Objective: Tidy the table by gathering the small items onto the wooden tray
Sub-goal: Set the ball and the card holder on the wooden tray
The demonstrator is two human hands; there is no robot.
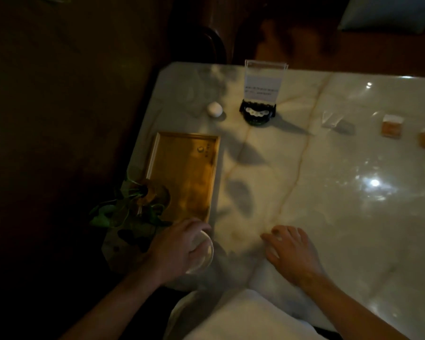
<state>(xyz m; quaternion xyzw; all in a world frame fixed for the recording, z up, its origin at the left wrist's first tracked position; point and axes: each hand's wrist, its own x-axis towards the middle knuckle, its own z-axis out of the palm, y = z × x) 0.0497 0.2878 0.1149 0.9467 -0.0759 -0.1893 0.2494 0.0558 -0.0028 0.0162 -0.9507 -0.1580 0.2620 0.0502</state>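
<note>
Two hands are low at the near edge of the pale marble worktop (329, 180). Curled around a small white dish (204, 253), the left hand (179, 246) has its grip full. Just beyond it lies the wooden tray (182, 175), long axis running near to far. Resting flat with loosely spread fingers, the right hand (292, 253) holds nothing. Dim room; a dark floor lies to the left.

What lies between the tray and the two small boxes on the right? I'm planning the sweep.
In the head view, bare marble, then a small clear packet before the boxes; the wooden tray sits left.
</note>
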